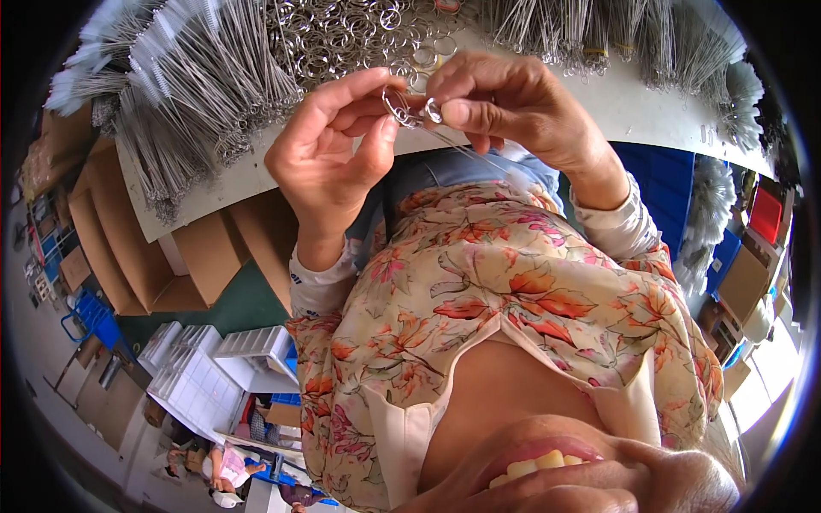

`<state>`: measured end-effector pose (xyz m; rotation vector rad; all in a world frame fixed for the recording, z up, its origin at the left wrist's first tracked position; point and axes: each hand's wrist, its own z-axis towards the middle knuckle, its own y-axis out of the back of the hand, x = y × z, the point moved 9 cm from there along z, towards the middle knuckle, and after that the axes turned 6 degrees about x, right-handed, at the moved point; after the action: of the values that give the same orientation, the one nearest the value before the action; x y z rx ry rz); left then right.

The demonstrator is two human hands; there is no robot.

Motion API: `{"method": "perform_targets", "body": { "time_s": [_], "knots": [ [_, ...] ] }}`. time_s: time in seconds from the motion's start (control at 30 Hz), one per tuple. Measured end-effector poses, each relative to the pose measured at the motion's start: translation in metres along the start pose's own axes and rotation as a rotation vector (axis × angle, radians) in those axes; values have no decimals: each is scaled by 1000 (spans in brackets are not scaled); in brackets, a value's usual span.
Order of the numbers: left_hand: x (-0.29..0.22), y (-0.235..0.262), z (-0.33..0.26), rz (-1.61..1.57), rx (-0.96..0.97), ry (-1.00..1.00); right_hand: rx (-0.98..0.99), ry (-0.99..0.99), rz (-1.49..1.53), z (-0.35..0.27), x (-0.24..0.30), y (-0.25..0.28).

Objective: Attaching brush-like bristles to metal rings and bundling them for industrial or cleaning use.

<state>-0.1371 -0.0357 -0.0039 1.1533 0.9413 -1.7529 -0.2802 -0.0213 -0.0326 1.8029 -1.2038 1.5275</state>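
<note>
Metal ring (392, 108) is pinched by the left hand's (329, 141) fingertips, close beside a small metal piece (434, 110) gripped by the right hand (522, 107). Thin wires (462, 149) are seen slanting from between both hands toward the body, passing beneath the right, the nearer one.

Held ring (392, 108) silver; worktop (637, 109) off-white; blouse (513, 295) cream, orange-and-pink floral; boxes (192, 286) brown; bin (765, 215) red; floor (250, 295) dark green.
</note>
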Motion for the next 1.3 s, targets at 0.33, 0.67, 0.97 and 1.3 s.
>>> {"method": "perform_targets", "body": {
  "time_s": [0.33,0.67,0.97,1.3],
  "knots": [
    [-39,-12,5,401,-51,-322,-122,154,130,6,28,1],
    [-38,-8,10,385,-45,-282,-1,98,74,15,27,0],
    [-21,-2,0,82,-122,-101,-130,681,-481,-2,65,-11],
    [-13,4,0,60,-125,-59,-113,395,78,10,30,-10]
  ]
}}
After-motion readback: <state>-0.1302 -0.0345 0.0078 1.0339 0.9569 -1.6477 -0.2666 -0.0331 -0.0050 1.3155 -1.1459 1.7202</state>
